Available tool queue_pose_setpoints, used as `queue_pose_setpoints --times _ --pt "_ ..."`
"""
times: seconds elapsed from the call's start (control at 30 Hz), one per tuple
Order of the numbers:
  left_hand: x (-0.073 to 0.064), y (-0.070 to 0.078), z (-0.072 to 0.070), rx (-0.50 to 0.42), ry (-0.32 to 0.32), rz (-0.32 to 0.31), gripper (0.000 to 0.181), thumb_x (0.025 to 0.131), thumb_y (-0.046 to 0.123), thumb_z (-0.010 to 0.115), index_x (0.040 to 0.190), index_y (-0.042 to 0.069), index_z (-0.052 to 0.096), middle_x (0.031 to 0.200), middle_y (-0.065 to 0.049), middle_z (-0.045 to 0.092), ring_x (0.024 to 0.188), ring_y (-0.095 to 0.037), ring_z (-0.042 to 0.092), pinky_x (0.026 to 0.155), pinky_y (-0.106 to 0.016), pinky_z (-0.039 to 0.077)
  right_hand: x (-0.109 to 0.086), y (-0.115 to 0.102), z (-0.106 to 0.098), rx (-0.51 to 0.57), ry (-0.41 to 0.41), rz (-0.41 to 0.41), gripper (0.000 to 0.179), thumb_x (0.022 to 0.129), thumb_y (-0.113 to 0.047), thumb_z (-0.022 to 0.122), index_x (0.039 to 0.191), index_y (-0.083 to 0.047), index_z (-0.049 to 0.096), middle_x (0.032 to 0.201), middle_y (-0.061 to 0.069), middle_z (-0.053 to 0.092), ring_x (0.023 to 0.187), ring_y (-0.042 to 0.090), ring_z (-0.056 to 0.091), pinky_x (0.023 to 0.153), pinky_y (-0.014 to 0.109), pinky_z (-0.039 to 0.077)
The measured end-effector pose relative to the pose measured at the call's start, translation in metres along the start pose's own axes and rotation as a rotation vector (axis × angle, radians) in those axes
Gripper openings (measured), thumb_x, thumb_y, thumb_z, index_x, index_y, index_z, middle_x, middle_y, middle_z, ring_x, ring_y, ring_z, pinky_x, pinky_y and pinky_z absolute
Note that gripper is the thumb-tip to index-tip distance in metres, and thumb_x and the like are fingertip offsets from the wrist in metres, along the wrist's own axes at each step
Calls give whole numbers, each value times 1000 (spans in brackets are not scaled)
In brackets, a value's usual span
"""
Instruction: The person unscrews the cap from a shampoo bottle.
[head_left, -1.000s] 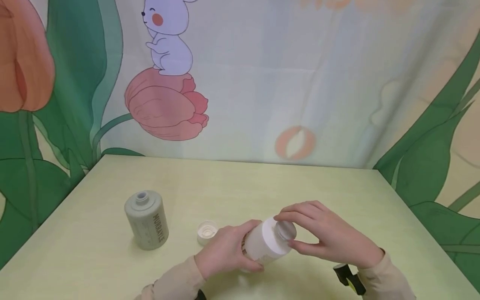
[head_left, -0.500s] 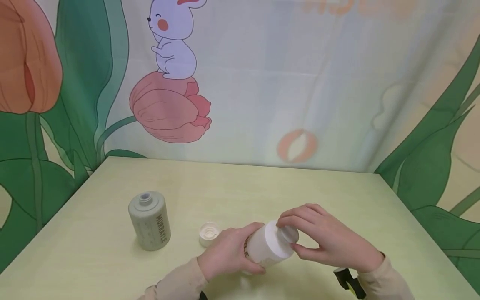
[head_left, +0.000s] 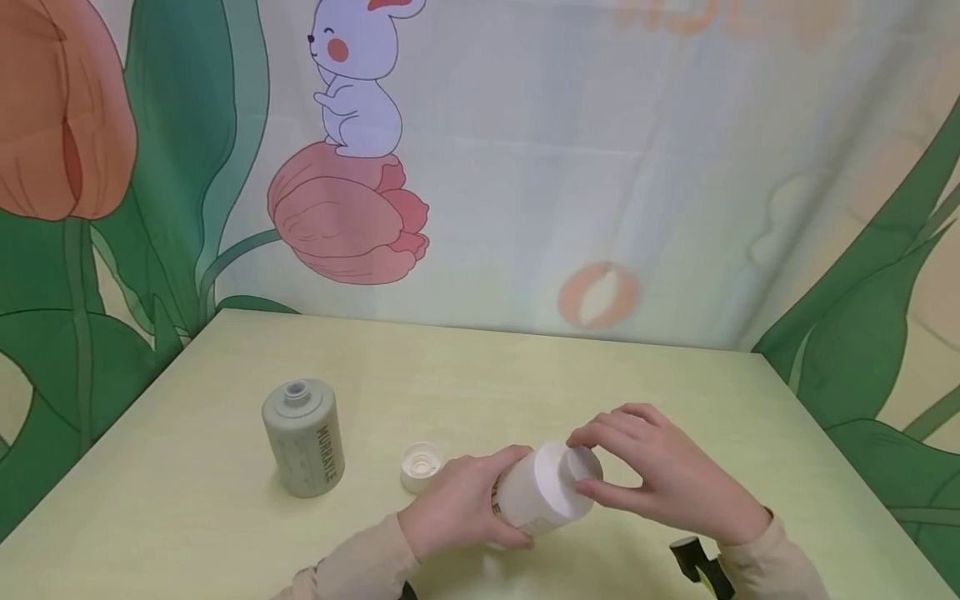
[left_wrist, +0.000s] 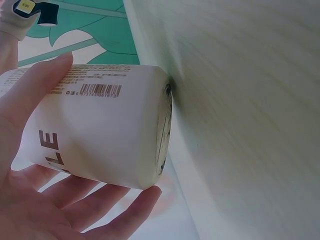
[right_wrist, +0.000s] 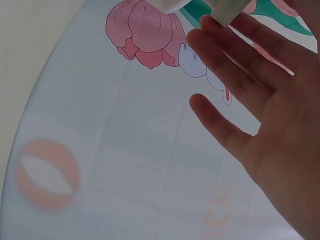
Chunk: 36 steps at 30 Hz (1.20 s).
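My left hand (head_left: 465,504) grips a white bottle (head_left: 528,496) round its body. The bottle is tilted, with its neck end up to the right. In the left wrist view, brown lettering and a barcode show on the bottle (left_wrist: 100,115), and its base edge is close to the tabletop. My right hand (head_left: 671,471) pinches a round cap (head_left: 582,468) at the bottle's neck between thumb and fingers. That cap (right_wrist: 229,11) looks pale grey-green in the right wrist view, where it is partly cut off by the frame edge.
A grey-green bottle (head_left: 303,442) with MURRAYLE lettering stands upright and uncapped at the left of the table (head_left: 480,375). A white cap (head_left: 421,465) lies with its inside up just beyond my left hand. A printed curtain (head_left: 510,167) hangs behind the table.
The right fingers have shifted slightly around the cap, while the left hand keeps its hold on the bottle. The whole head view has drifted a little.
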<state>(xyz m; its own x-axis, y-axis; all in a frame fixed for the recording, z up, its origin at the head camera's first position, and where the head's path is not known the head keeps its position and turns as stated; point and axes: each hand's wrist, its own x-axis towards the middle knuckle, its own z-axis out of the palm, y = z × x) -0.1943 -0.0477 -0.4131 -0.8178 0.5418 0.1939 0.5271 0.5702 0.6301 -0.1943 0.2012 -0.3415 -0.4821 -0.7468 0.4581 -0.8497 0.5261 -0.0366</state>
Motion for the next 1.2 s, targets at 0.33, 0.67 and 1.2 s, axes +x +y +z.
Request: queue_pose_setpoints --times 0.33,0.67,1.2 --pt "1 -1 2 2 1 14 75 60 28 90 126 25 55 103 4 71 85 -5 62 74 -21 49 0 -3 -3 -4 -21 -13 40 89 -38 68 124 -21 59 118 -14 61 108 8 54 96 29 39" --pt "0 -3 1 -1 -4 14 76 60 29 90 127 25 55 105 4 71 87 -5 62 75 -21 49 2 -4 0 -8 4 34 29 86 -38 72 108 -23 61 104 -20 59 98 3 54 94 27 39" --pt "-2 -2 0 17 -3 12 76 60 28 90 126 25 54 102 3 71 85 -6 62 75 -20 48 1 -5 -4 -17 -42 20 37 90 -41 65 119 -19 59 117 -16 60 107 6 56 97 28 40"
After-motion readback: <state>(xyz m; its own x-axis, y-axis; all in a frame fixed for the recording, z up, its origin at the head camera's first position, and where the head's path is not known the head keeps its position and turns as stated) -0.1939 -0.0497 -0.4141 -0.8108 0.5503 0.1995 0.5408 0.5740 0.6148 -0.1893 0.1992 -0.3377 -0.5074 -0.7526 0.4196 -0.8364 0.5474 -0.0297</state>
